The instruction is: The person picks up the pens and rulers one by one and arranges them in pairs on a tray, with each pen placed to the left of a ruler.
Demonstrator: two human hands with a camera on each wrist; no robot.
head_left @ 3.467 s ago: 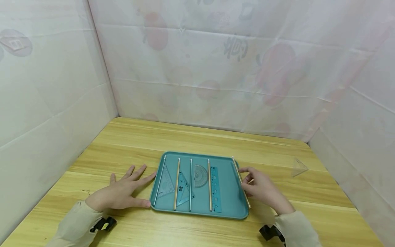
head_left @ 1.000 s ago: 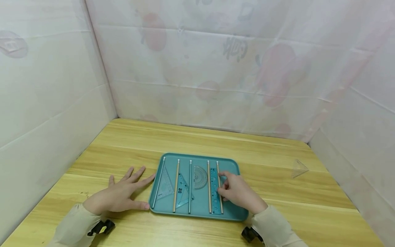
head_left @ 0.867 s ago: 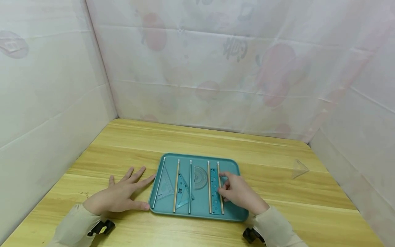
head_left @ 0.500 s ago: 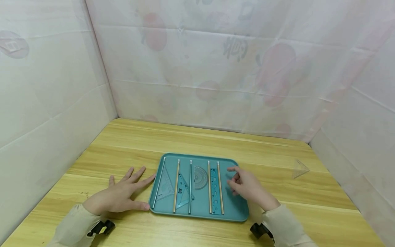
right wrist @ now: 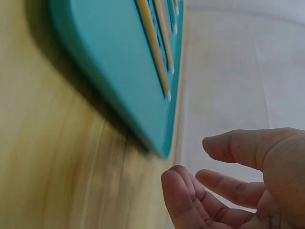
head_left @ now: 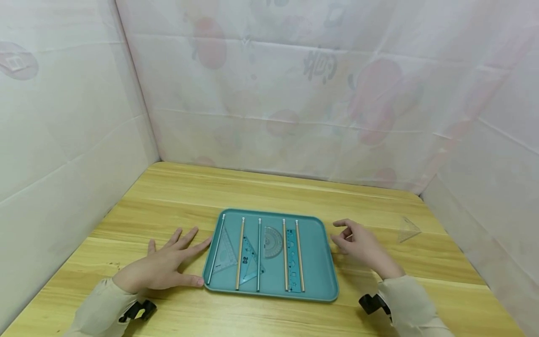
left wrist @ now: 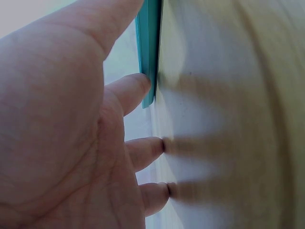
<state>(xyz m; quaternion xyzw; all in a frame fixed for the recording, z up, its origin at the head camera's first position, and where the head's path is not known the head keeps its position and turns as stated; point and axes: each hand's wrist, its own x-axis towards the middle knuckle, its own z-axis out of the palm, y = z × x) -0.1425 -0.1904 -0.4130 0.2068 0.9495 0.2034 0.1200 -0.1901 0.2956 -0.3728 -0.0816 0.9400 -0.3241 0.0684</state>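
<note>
My left hand [head_left: 162, 267] spreads its fingers on the table, thumb and index finger at the left edge of the teal tray [head_left: 320, 262]. In the left wrist view its fingertips touch the wood and the tray's side [left wrist: 148, 52]. My right hand [head_left: 364, 245] hovers just right of the tray, fingers loosely bent around nothing. Inside the tray lie several pencils, among them a yellow pencil [head_left: 300, 257] along the right side of a blue ruler [head_left: 293, 262]. A clear set square [head_left: 225, 255], a blue set square [head_left: 251, 262] and a clear protractor [head_left: 273, 242] lie between the pencils.
Another clear set square [head_left: 408, 230] lies on the wooden table [head_left: 261, 187], beyond my right hand. Pale printed cloth [head_left: 269, 93] walls in the table at the back and sides.
The right hand brought the rightmost yellow pencil from the tray's right rim to beside the blue ruler, let go, then drew back rightward off the tray. The left hand stayed in place.
</note>
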